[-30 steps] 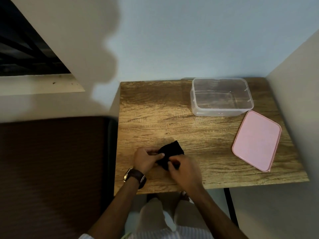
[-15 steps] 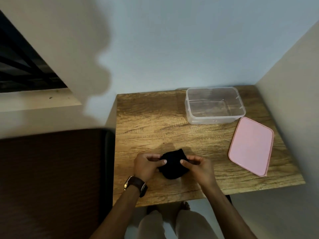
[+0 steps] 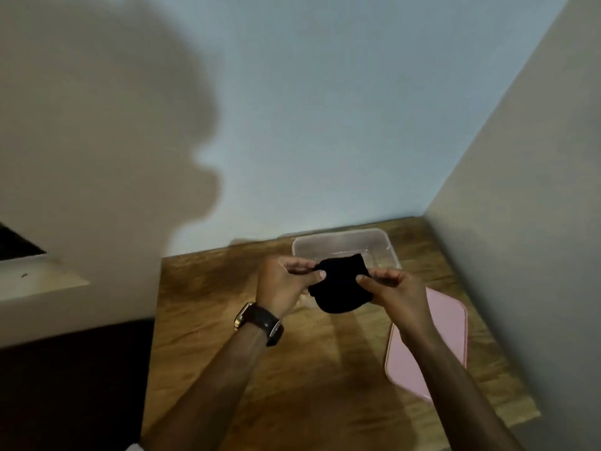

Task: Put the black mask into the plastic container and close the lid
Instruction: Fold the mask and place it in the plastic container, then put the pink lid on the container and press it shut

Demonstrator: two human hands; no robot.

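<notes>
At the bottom edge of the view, both forearms are being cut off by the frame, and a dark wristwatch (image 3: 259, 323) is being worn on the left wrist. Part of the pink lid (image 3: 445, 333), lying flat on the wooden table (image 3: 208, 307), is being hidden behind the right forearm. Above the table, the black mask (image 3: 341, 284) is being held up between the two hands. Its left edge is being pinched between the thumb and curled fingers of the left hand (image 3: 283, 281), and its right edge is being pinched the same way by the right hand (image 3: 395, 288); both grips are being kept closed on the cloth. The mask's folds and straps cannot be made out in the dark fabric. Behind it, the near wall of the clear plastic container (image 3: 387, 245) is being covered by the mask and hands, so whether the mask is touching the rim cannot be told. The container is standing open against the far wall.
</notes>
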